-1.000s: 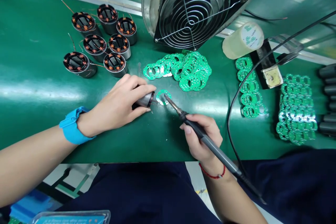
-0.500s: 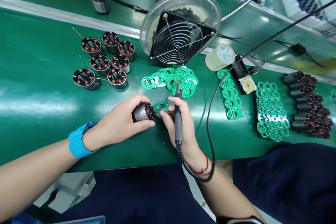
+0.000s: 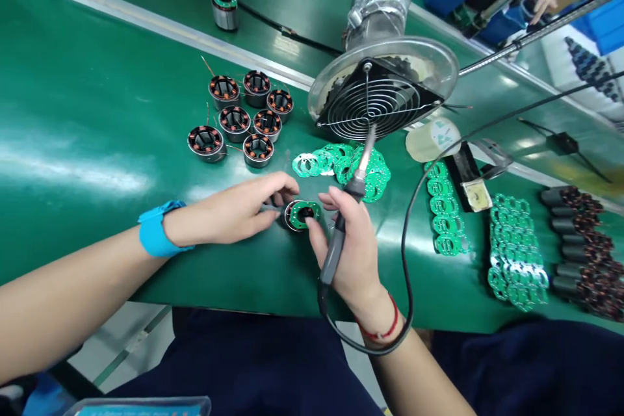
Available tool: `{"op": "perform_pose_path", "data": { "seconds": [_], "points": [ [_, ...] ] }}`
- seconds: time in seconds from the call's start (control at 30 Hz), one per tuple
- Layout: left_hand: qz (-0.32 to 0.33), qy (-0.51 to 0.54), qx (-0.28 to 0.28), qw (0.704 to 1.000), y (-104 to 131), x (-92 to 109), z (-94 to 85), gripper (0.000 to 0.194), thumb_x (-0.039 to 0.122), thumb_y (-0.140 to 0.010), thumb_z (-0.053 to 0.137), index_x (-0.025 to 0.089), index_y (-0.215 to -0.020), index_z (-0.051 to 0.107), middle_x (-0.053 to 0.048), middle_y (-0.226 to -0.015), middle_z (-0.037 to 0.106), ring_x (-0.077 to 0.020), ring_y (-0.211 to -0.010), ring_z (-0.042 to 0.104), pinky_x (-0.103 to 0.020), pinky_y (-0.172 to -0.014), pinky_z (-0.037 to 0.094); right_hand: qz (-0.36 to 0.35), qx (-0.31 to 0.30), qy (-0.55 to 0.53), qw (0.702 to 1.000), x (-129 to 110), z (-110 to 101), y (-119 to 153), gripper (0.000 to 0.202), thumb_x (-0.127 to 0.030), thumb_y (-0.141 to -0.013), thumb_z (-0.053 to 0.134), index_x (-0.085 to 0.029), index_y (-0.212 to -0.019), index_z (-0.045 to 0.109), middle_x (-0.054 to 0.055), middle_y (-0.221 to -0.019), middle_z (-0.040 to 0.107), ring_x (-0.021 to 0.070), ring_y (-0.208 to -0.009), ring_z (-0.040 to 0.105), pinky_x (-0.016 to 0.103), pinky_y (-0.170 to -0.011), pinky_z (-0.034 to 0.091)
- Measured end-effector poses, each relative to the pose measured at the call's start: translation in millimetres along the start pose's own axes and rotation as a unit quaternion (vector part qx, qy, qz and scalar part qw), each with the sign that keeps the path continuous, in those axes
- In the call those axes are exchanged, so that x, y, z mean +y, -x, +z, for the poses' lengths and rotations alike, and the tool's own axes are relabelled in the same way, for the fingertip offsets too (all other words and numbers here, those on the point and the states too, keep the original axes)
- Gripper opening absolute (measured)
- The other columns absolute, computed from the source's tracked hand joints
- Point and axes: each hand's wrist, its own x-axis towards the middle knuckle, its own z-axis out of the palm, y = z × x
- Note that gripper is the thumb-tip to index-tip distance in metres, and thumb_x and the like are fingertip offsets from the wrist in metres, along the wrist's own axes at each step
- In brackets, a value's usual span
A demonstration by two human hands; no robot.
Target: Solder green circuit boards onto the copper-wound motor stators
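A motor stator (image 3: 287, 221) stands upright on the bench between my hands, a green ring-shaped circuit board (image 3: 297, 216) lying on its top. My left hand (image 3: 234, 208) is just left of the stator, thumb and fingers apart and curved towards it; whether a fingertip touches it I cannot tell. In my right hand (image 3: 353, 247) is a soldering iron (image 3: 336, 244), its tip pointing up and away from me. The right thumb reaches to the edge of the circuit board. Behind the hands lies a loose pile of green circuit boards (image 3: 375, 182).
Several wound stators (image 3: 234, 123) stand at the back left, and one board-topped stator (image 3: 225, 10) behind them. A fume extractor fan (image 3: 370, 107) hangs over the pile. To the right are a tape roll (image 3: 431, 140), panels of boards (image 3: 517, 253) and stacked stators (image 3: 585, 247). The iron's cable (image 3: 407, 260) loops beside my right wrist.
The stator has gone from lying in my left hand to standing upright, and the circuit board is now on it. My left fingers have loosened. The view has shifted.
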Motion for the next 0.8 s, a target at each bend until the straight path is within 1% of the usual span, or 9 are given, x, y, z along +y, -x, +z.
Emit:
{"op": "perform_pose_path", "data": {
  "seconds": [0.07,0.13,0.23,0.33,0.4,0.5,0.63,0.7,0.8],
  "points": [
    [0.014,0.02,0.001,1.0,-2,-2,-6.1,0.017,0.015,-0.091,0.044,0.019,-0.102,0.056,-0.002,-0.096,0.062,-0.0144,-0.083,0.058,-0.026,-0.075,0.048,-0.052,-0.001,0.04,0.998,-1,2,5,0.057,-0.017,-0.091,0.061,-0.033,-0.141,0.04,0.01,-0.121,0.068,0.0268,-0.102,0.066,0.043,-0.081,0.056],
    [0.02,0.023,0.006,1.0,-4,-3,-8.3,0.012,0.02,-0.092,0.046,0.018,-0.089,0.058,-0.001,-0.088,0.061,-0.0134,-0.078,0.056,-0.025,-0.071,0.046,-0.066,-0.035,0.045,0.996,0,2,6,0.05,-0.019,-0.092,0.06,-0.031,-0.138,0.045,0.009,-0.118,0.071,0.0262,-0.099,0.068,0.041,-0.078,0.056],
    [0.01,0.033,0.015,0.999,-7,-4,-7.8,0.015,0.023,-0.092,0.049,0.018,-0.082,0.059,0.0,-0.08,0.061,-0.012,-0.074,0.055,-0.023,-0.069,0.044,-0.02,-0.072,-0.015,0.997,6,2,5,0.042,-0.021,-0.094,0.061,-0.028,-0.134,0.049,0.008,-0.113,0.073,0.0249,-0.101,0.068,0.039,-0.081,0.056],
    [-0.001,0.056,0.022,0.998,-8,-4,-6.9,0.012,0.023,-0.09,0.052,0.018,-0.086,0.062,0.001,-0.079,0.061,-0.0108,-0.071,0.055,-0.022,-0.066,0.042,0.014,-0.094,-0.097,0.991,13,2,4,0.043,-0.022,-0.095,0.059,-0.031,-0.135,0.045,0.006,-0.121,0.071,0.0236,-0.112,0.067,0.042,-0.093,0.054],
    [-0.005,0.072,0.023,0.997,-8,-4,-6.7,0.011,0.022,-0.089,0.054,0.017,-0.085,0.063,0.001,-0.08,0.061,-0.0101,-0.07,0.054,-0.021,-0.065,0.042,0.017,-0.105,-0.116,0.988,16,3,4,0.043,-0.023,-0.096,0.057,-0.033,-0.136,0.044,0.004,-0.124,0.069,0.023,-0.115,0.066,0.043,-0.097,0.053],
    [-0.021,0.095,0.021,0.995,-10,-1,-4.3,0.012,0.024,-0.086,0.055,0.017,-0.079,0.062,0.002,-0.076,0.06,-0.0099,-0.069,0.053,-0.022,-0.065,0.041,-0.007,-0.094,-0.098,0.991,19,5,5,0.043,-0.024,-0.097,0.056,-0.032,-0.138,0.043,0.005,-0.122,0.07,0.0245,-0.118,0.064,0.044,-0.096,0.052],
    [-0.104,0.161,0.055,0.98,-15,5,4.9,0.011,0.026,-0.081,0.053,0.017,-0.075,0.056,0.004,-0.066,0.053,-0.0094,-0.06,0.048,-0.022,-0.058,0.039,-0.053,-0.04,-0.061,0.996,17,9,6,0.049,-0.022,-0.094,0.058,-0.027,-0.14,0.041,0.01,-0.126,0.068,0.0268,-0.125,0.06,0.049,-0.102,0.049],
    [-0.136,0.181,0.075,0.971,-17,7,9.4,0.011,0.026,-0.079,0.051,0.018,-0.073,0.054,0.005,-0.064,0.051,-0.0091,-0.058,0.045,-0.022,-0.055,0.037,-0.066,-0.019,-0.034,0.997,15,10,6,0.046,-0.018,-0.093,0.058,-0.026,-0.136,0.044,0.01,-0.123,0.07,0.0266,-0.123,0.062,0.049,-0.101,0.049],
    [-0.158,0.176,0.085,0.968,-19,10,12.7,0.012,0.029,-0.077,0.051,0.018,-0.072,0.053,0.005,-0.061,0.049,-0.0092,-0.056,0.043,-0.023,-0.052,0.035,-0.076,-0.004,0.0,0.997,11,11,7,0.038,-0.015,-0.092,0.057,-0.025,-0.128,0.049,0.008,-0.111,0.076,0.0259,-0.113,0.067,0.048,-0.094,0.051]
  ]
}}
